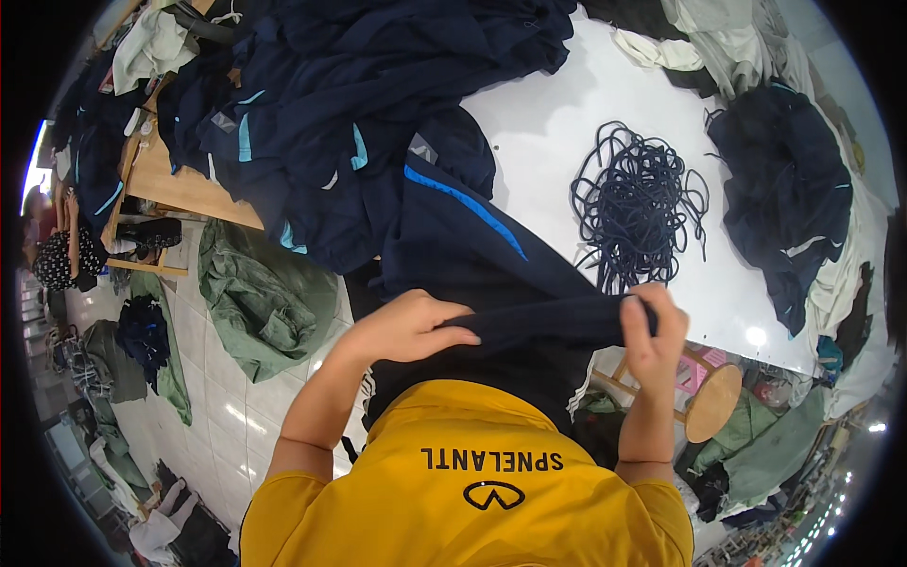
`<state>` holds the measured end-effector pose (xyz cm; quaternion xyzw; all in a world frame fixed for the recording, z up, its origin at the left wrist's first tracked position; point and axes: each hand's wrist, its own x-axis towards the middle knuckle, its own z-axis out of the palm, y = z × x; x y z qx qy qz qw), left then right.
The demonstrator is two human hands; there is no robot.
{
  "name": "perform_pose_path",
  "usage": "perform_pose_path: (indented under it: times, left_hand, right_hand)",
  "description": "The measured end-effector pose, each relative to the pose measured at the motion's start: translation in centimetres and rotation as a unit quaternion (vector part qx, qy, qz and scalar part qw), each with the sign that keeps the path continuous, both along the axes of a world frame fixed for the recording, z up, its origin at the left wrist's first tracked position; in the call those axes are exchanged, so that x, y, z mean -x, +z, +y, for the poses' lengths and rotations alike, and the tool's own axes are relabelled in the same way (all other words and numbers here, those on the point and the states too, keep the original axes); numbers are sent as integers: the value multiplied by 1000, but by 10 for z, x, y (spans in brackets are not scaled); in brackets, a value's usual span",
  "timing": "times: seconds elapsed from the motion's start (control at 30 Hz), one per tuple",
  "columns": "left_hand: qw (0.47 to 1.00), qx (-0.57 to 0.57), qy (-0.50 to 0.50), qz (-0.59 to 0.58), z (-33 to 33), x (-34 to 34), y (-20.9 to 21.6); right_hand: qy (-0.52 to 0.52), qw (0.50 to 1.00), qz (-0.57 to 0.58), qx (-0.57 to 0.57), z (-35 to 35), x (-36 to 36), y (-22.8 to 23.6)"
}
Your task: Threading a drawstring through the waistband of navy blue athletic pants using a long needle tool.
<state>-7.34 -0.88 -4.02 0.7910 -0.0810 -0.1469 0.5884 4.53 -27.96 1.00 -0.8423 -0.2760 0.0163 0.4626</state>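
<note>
A navy garment (472, 241) with a bright blue stripe and a small grey patch runs from the table toward me. Its near edge, a wide band (543, 319), is stretched taut between my two hands in front of my waist. My left hand (406, 326) grips the band's left end, thumb on top and fingers partly hidden by the cloth. At the right end, my right hand (654, 331) is closed round the band with its thumb in front. Just beyond that hand lies a tangled heap of navy cords (638, 203) on the white table (529, 142).
More navy garments with light blue trim (397, 66) are piled at the far left of the table. Another navy garment (784, 180) lies at the right edge. A green sack (265, 298) is on the tiled floor, and a round wooden stool (713, 404) stands under the table's right side.
</note>
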Motion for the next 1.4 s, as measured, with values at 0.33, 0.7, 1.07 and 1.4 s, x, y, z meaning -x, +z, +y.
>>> perform_pose_path:
  times: [0.33,0.7,1.07,1.4]
  left_hand:
    - [996,9,36,-75,-9,-6,9]
    - [891,-325,217,-231,-5,6,8]
    - [747,-361,233,-508,16,-30,27]
    - [964,-142,109,-197,-34,-32,-5]
  right_hand:
    - [111,986,66,108,13,8,8]
    - [148,976,103,125,22,-17,-3]
    - [190,977,-40,-84,16,-4,-16]
    - [139,984,108,3,-6,-12,17]
